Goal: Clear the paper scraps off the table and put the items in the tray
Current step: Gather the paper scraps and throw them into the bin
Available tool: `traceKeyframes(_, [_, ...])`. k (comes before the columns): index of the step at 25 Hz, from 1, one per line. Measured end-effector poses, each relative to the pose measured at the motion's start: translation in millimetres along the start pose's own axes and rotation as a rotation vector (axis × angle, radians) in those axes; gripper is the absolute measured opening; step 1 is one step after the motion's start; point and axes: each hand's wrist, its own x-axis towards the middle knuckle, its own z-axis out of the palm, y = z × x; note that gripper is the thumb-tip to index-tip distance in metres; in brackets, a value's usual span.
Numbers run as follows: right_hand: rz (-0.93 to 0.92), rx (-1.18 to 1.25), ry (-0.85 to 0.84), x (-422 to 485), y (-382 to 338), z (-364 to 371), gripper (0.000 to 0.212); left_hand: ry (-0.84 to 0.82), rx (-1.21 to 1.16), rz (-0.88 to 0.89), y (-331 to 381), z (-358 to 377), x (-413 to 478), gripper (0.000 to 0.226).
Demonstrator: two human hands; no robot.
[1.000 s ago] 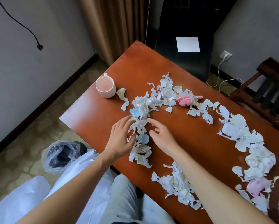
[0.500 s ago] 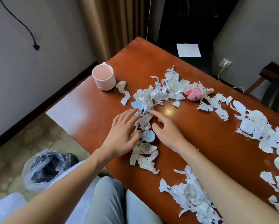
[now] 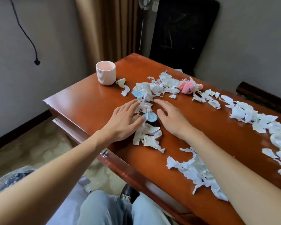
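Where the grips are laid: on the surface (image 3: 87, 104), not far from its left corner, one on each side of a strip of scraps.
Left grip (image 3: 123, 120): open, with the fingers straight and laid flat on the strip's left side; the thumb appears to touch a blue disc.
Right grip (image 3: 170, 117): open and palm down on bare wood just right of the strip, with the index tip at the scraps.
Scraps (image 3: 146, 135): torn white paper, strewn from near the front edge up between the grips, then in a band toward the right edge; a further heap is seen by the front edge, under the right forearm.
Blue disc (image 3: 151, 117): lodged among the scraps, between the two grips.
Second disc (image 3: 137, 94): at the strip's far end, just beyond the left grip.
Pink toy (image 3: 189, 88): laid among the scraps toward the far edge.
Cup (image 3: 105, 73): upright by the left edge, with a scrap just beside it.
Bin (image 3: 11, 177): on the floor, bag-lined, partly hidden by the left forearm.
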Motion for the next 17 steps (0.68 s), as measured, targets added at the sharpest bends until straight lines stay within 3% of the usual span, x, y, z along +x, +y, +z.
traceKeyframes(4, [0.039, -0.095, -0.016, -33.5, -1.3, -2.6, 0.047, -0.063, -0.025, -0.058, 11.8, -1.7, -13.6, 0.099])
traceKeyframes(9, [-0.081, -0.227, -0.024, -52.9, -7.2, -0.1, 0.047, -0.113, 0.02, -0.051, 16.5, -3.5, -25.5, 0.113])
traceKeyframes(17, [-0.142, -0.367, -0.071, -49.5, -7.6, 12.4, 0.046, -0.098, 0.056, -0.029, 17.0, 3.4, -24.6, 0.075])
